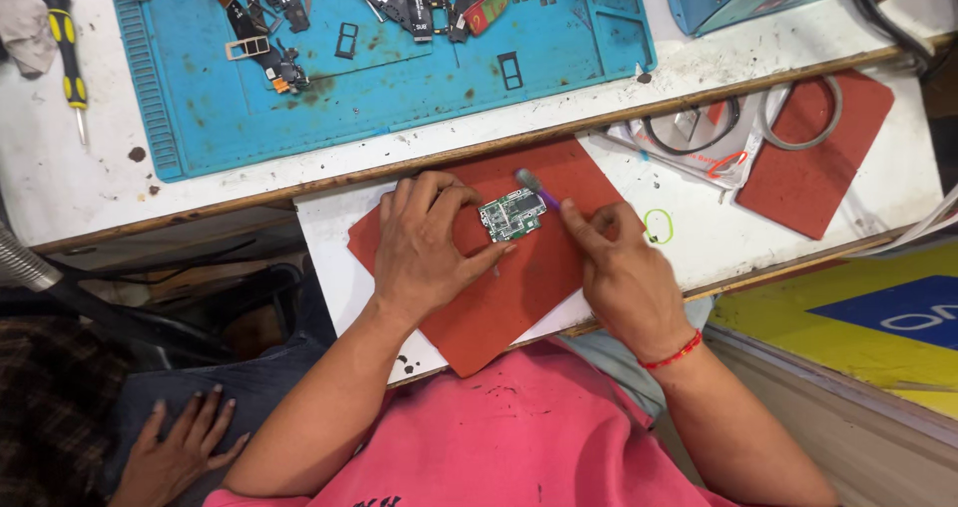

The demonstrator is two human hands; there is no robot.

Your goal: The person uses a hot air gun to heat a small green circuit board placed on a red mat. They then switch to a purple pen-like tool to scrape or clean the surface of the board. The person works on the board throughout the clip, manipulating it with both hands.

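Note:
A small green circuit board (512,215) lies on a red rubber mat (499,307) that rests on a pulled-out white shelf (324,248). My left hand (424,243) pins the board by its left edge with thumb and fingers. My right hand (619,267) holds a small brush with a purple handle and grey bristles (532,184), its head just above the board's upper right corner. A red thread band circles my right wrist.
A blue work mat (399,68) with several phone parts lies on the white bench above. A yellow-handled screwdriver (66,53) is at far left. A second red mat (818,158), cable loops and a green ring (658,226) lie to the right. Another person's hand (175,452) rests at lower left.

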